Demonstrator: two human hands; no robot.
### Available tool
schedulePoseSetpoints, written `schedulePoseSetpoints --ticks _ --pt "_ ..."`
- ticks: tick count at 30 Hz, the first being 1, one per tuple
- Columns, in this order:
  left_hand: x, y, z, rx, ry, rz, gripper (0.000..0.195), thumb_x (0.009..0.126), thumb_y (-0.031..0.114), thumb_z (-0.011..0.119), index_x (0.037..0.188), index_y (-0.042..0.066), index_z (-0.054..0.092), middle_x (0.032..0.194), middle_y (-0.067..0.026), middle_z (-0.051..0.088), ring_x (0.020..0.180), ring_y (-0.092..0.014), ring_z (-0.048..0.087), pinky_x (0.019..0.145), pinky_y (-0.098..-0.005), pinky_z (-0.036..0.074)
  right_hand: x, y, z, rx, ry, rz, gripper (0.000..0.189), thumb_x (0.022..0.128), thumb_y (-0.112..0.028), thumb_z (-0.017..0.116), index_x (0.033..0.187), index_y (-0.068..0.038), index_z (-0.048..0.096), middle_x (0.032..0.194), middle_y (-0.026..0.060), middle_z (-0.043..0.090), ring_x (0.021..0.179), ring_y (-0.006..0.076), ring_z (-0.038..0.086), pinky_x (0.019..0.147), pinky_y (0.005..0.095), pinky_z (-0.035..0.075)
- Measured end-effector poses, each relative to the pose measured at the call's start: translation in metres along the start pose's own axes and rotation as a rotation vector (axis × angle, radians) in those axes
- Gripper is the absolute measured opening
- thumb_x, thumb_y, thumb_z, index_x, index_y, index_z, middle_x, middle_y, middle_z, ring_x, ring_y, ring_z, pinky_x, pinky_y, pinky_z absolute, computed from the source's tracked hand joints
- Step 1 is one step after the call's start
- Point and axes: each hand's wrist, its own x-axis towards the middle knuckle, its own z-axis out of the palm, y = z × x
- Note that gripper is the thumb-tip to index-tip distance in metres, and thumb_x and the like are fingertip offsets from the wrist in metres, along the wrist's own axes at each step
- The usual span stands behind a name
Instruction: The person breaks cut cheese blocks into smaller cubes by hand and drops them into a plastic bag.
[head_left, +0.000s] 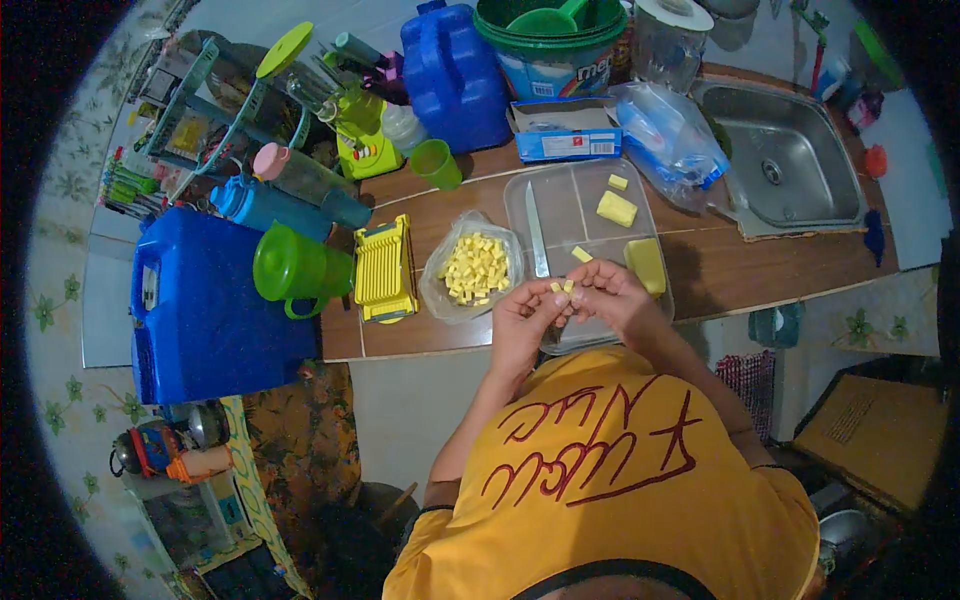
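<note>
My left hand (526, 309) and my right hand (616, 298) meet over the near side of a clear plastic tray (555, 202). Small pale yellow pieces (562, 288), cheese by their look, are pinched between the fingertips of both hands. On the tray a knife (535, 229) lies at the left, its handle out of sight towards my left hand. A larger yellow block (645, 264) rests near my right wrist. Farther back lie a smaller block (616, 208) and a short piece (618, 182). Another stick (581, 254) lies just beyond my fingers. Left of the tray, a plastic bag (510, 251) holds many small yellow cubes (474, 270).
A yellow slicer (382, 270), green pitcher (292, 262) and blue jug (202, 300) stand left. Behind are a green cup (436, 165), blue container (454, 82), bucket (551, 64) and open carton (568, 146). A plastic bag (667, 142) and steel sink (795, 150) are right.
</note>
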Motion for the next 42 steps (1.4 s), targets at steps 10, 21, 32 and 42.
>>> schedulePoseSetpoints --ticks 10,21,32,42 --pt "-0.003 0.000 -0.007 0.027 -0.031 0.036 0.016 0.082 0.002 0.064 0.097 0.000 0.061 0.077 -0.0037 0.063 0.062 -0.008 0.054 0.058 -0.0205 0.044 -0.002 0.005 0.003 0.141 0.056 0.066 0.026 0.090 -0.011 0.051 0.114 -0.002 0.052 0.099 0.0068 0.058 0.085 0.0142 0.057 0.074 0.0270 0.046" --pt "-0.006 0.005 -0.009 0.138 0.028 -0.028 0.022 0.087 0.008 0.058 0.106 -0.002 0.062 0.077 -0.0045 0.064 0.065 -0.008 0.056 0.061 -0.0207 0.045 -0.001 0.002 0.007 0.246 0.076 0.066 0.025 0.086 -0.006 0.055 0.110 -0.001 0.054 0.097 0.0060 0.059 0.088 0.0154 0.059 0.077 0.0294 0.049" --pt "-0.007 0.012 -0.006 0.338 -0.091 -0.009 0.028 0.090 0.012 0.055 0.115 0.000 0.060 0.079 -0.0020 0.062 0.070 -0.006 0.054 0.063 -0.0186 0.043 0.004 0.015 0.002 -0.190 0.142 -0.154 0.019 0.081 0.000 0.061 0.100 0.001 0.058 0.100 0.0069 0.059 0.088 0.0154 0.059 0.079 0.0282 0.049" --pt "-0.007 0.016 -0.003 0.341 -0.074 -0.026 0.027 0.090 0.013 0.055 0.115 0.002 0.061 0.076 -0.0006 0.061 0.070 -0.005 0.052 0.063 -0.0185 0.042 0.003 0.005 0.009 -0.197 0.140 -0.163 0.013 0.080 0.004 0.061 0.093 0.002 0.060 0.100 0.0074 0.056 0.089 0.0153 0.059 0.079 0.0273 0.050"
